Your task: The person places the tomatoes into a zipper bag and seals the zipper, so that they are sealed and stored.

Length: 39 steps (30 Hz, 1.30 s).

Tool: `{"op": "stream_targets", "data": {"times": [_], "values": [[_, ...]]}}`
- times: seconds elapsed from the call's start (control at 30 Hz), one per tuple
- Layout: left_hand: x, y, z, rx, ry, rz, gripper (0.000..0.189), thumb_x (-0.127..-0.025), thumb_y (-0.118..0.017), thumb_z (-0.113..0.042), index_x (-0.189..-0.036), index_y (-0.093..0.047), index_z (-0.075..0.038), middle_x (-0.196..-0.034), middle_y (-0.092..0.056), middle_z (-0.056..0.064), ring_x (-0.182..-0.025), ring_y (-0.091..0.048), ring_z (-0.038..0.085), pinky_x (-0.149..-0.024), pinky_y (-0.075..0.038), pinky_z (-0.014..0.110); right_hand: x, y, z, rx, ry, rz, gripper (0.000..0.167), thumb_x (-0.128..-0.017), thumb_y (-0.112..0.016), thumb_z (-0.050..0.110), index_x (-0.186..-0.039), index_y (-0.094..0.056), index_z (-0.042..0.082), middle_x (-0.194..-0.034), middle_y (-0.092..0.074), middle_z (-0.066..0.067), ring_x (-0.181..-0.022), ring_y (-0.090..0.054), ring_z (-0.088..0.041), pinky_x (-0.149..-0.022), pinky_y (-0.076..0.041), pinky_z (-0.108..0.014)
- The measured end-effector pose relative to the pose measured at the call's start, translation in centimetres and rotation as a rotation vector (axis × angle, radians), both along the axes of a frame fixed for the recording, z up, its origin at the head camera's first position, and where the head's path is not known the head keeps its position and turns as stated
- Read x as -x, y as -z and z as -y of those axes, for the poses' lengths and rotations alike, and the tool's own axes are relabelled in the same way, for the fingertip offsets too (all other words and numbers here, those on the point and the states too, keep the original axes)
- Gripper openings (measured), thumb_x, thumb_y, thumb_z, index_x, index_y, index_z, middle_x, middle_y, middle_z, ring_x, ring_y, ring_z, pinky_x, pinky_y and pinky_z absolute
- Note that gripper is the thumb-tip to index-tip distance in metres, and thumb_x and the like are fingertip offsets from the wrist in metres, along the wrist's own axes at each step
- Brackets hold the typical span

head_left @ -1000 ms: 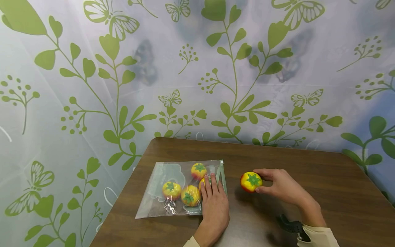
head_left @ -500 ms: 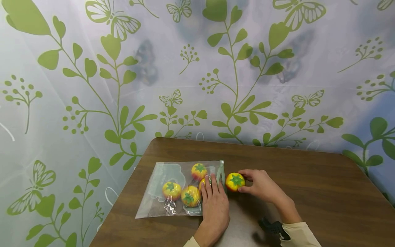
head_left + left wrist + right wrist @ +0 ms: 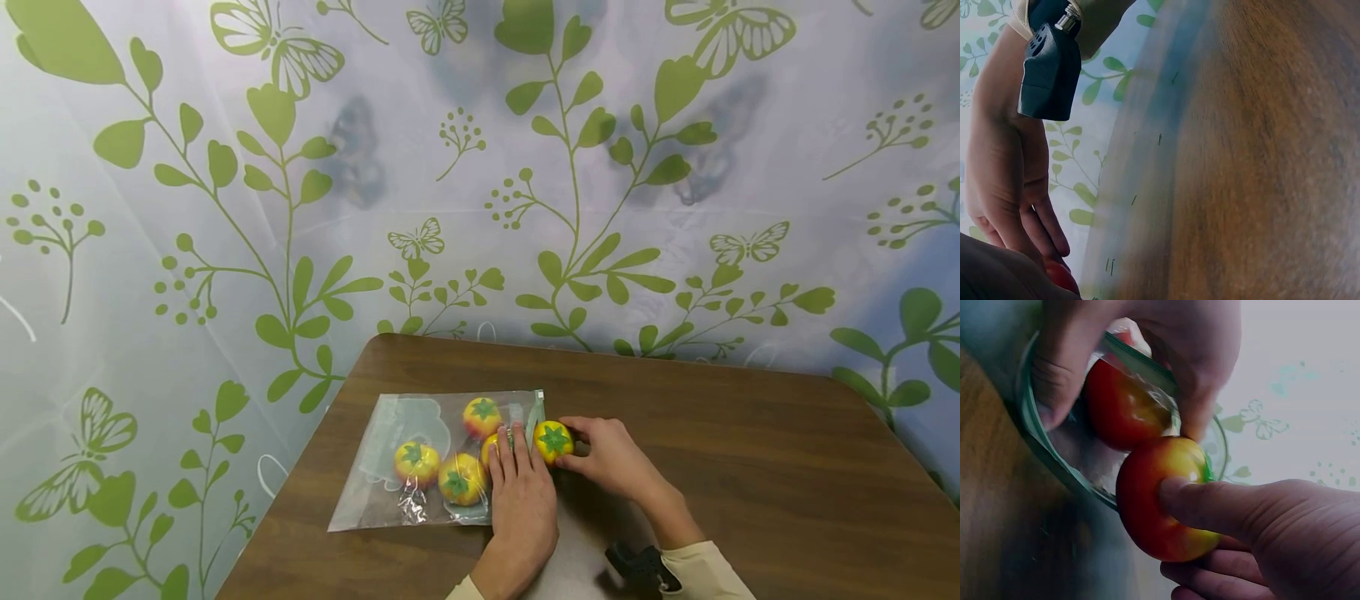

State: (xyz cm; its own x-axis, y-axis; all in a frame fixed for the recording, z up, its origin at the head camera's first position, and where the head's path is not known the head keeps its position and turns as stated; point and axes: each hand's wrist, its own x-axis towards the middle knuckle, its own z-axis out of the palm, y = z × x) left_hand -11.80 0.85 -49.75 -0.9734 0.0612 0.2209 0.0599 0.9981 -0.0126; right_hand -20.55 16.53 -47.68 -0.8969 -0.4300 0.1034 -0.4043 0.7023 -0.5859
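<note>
My right hand (image 3: 611, 458) pinches a red-and-yellow toy tomato (image 3: 553, 439) with a green star-shaped top, thumb on one side and fingers on the other. The tomato is right at the mouth of a clear zip bag (image 3: 360, 492) lying flat on the table. Several similar tomatoes (image 3: 417, 463) are inside the bag. My left hand (image 3: 521, 500) rests on the bag near its mouth, fingers straight, partly covering one tomato. In the right wrist view, the left thumb (image 3: 1057, 387) is inside the spread green-edged opening (image 3: 1054, 459), just short of another tomato (image 3: 1125, 409).
The brown wooden table (image 3: 750, 467) extends to the right of the hands. Behind it and at its left hangs a pale curtain (image 3: 450, 192) with green leaves and butterflies. A dark wrist device (image 3: 641, 567) is on the right wrist.
My right hand has moved left with the held tomato, from a gap right of the bag up to its mouth. The left hand and bag have stayed nearly still.
</note>
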Motion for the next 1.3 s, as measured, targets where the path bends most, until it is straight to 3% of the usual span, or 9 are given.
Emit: {"op": "stream_targets", "data": {"times": [0.1,0.23,0.4,0.53,0.73,0.97,1.07,1.2,1.3], "values": [[0.0,0.0,0.0,-0.004,0.0,0.016,0.082,-0.084,-0.092,-0.028,-0.155,-0.059,-0.003,-0.173,-0.04,0.023,-0.163,-0.035,0.046,-0.129,-0.036,0.057,-0.1,0.2,0.6,-0.016,0.02,-0.016,0.058,-0.087,-0.094,0.025,-0.136,-0.074,0.001,-0.126,-0.081,-0.013,-0.112,-0.08,-0.029,-0.094,-0.064,-0.048],[0.0,0.0,-0.1,-0.005,0.007,0.03,0.07,-0.094,-0.084,-0.026,-0.156,-0.059,-0.004,-0.175,-0.037,0.022,-0.163,-0.034,0.045,-0.13,-0.035,0.057,-0.4,0.6,1.7,-0.048,0.026,-0.068,0.051,-0.087,-0.094,0.021,-0.131,-0.077,0.002,-0.118,-0.083,-0.009,-0.105,-0.08,-0.025,-0.092,-0.064,-0.048],[-0.1,0.0,-0.1,0.004,0.017,0.072,0.066,-0.101,-0.077,-0.026,-0.16,-0.055,-0.006,-0.178,-0.032,0.021,-0.165,-0.033,0.043,-0.131,-0.034,0.056,-0.8,1.0,3.5,-0.059,-0.043,-0.125,0.033,-0.09,-0.088,0.015,-0.12,-0.08,0.004,-0.111,-0.084,-0.006,-0.1,-0.08,-0.025,-0.088,-0.064,-0.048],[-0.2,0.1,0.0,-0.006,0.016,0.065,0.067,-0.099,-0.079,-0.025,-0.159,-0.056,-0.005,-0.178,-0.033,0.021,-0.164,-0.034,0.043,-0.13,-0.035,0.055,-0.9,0.9,3.7,-0.043,-0.062,-0.143,0.035,-0.089,-0.089,0.015,-0.121,-0.08,0.004,-0.112,-0.084,-0.008,-0.1,-0.081,-0.026,-0.089,-0.064,-0.048],[-0.3,0.2,0.3,0.007,0.019,0.049,0.072,-0.096,-0.083,-0.027,-0.158,-0.056,-0.005,-0.177,-0.035,0.021,-0.164,-0.035,0.043,-0.13,-0.036,0.056,-0.9,0.9,3.1,0.017,-0.074,-0.082,0.042,-0.091,-0.088,0.01,-0.13,-0.077,-0.002,-0.121,-0.082,-0.015,-0.101,-0.083,-0.026,-0.09,-0.066,-0.046],[-0.3,0.2,0.6,-0.018,0.017,-0.03,0.076,-0.091,-0.085,-0.023,-0.158,-0.055,-0.002,-0.173,-0.041,0.021,-0.159,-0.042,0.043,-0.128,-0.039,0.055,-0.5,2.4,4.3,0.074,-0.07,-0.146,0.018,-0.09,-0.087,0.013,-0.107,-0.084,0.016,-0.102,-0.084,0.006,-0.093,-0.078,-0.012,-0.083,-0.063,-0.037],[-0.3,0.2,0.7,-0.027,0.017,-0.026,0.082,-0.087,-0.089,-0.023,-0.158,-0.053,0.0,-0.173,-0.041,0.022,-0.16,-0.041,0.043,-0.128,-0.039,0.055,-0.3,3.0,4.3,0.155,-0.108,-0.075,0.023,-0.091,-0.085,0.011,-0.114,-0.084,0.014,-0.111,-0.084,0.002,-0.102,-0.078,-0.015,-0.09,-0.064,-0.039],[-0.3,0.2,0.7,-0.04,0.031,-0.003,0.077,-0.092,-0.085,-0.023,-0.159,-0.053,-0.001,-0.174,-0.039,0.023,-0.162,-0.038,0.044,-0.128,-0.038,0.056,-0.1,3.0,3.2,0.258,-0.158,0.075,0.037,-0.098,-0.081,0.01,-0.134,-0.076,0.0,-0.128,-0.08,-0.014,-0.117,-0.079,-0.028,-0.098,-0.064,-0.043],[-0.3,0.2,0.7,-0.039,0.039,0.009,0.074,-0.094,-0.083,-0.027,-0.159,-0.055,-0.003,-0.174,-0.039,0.023,-0.162,-0.036,0.045,-0.129,-0.037,0.057,-0.2,2.3,2.0,0.281,-0.125,0.124,0.039,-0.102,-0.078,0.012,-0.137,-0.073,-0.003,-0.13,-0.079,-0.018,-0.117,-0.079,-0.032,-0.098,-0.064,-0.045]]}}
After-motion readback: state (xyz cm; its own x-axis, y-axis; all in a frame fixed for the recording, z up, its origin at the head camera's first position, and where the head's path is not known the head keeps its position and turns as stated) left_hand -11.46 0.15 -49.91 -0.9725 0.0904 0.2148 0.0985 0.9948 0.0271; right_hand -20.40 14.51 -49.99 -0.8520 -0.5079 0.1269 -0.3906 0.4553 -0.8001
